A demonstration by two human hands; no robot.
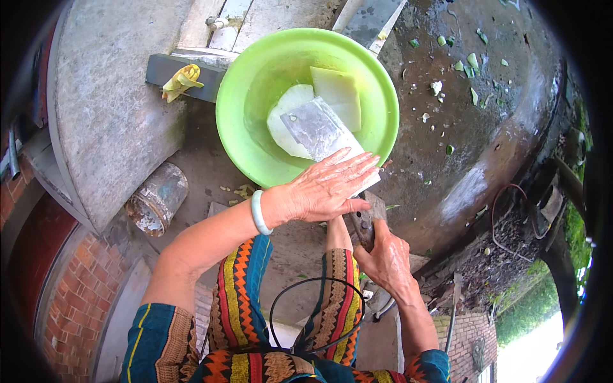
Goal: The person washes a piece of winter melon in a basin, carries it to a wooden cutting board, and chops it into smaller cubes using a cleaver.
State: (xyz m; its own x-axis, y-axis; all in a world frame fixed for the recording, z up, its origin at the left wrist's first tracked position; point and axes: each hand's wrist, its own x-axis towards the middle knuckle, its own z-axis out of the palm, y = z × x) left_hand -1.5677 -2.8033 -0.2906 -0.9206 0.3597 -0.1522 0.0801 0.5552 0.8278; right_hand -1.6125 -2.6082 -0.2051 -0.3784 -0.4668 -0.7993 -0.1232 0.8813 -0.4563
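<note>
My right hand (384, 256) grips the dark handle (362, 229) of a cleaver. Its broad, wet-looking blade (313, 127) reaches up and left over a light green plastic basin (385, 143). Across the near part of the blade lies my left hand (333, 184), palm down with its fingers stretched out; what is beneath the palm is hidden. Inside the basin, a rounded piece of pale gourd or melon (294, 98) is partly covered by the blade. Beside it rests a squarish, pale yellow-green piece (340, 95).
Left of the basin stands a concrete slab (115, 95), with a yellow peel-like scrap (182, 82) on a grey block (210, 85). A stained bucket (158, 198) lies tipped below. Green peelings (471, 62) litter the wet ground at right. A black cable loop (318, 282) crosses my lap.
</note>
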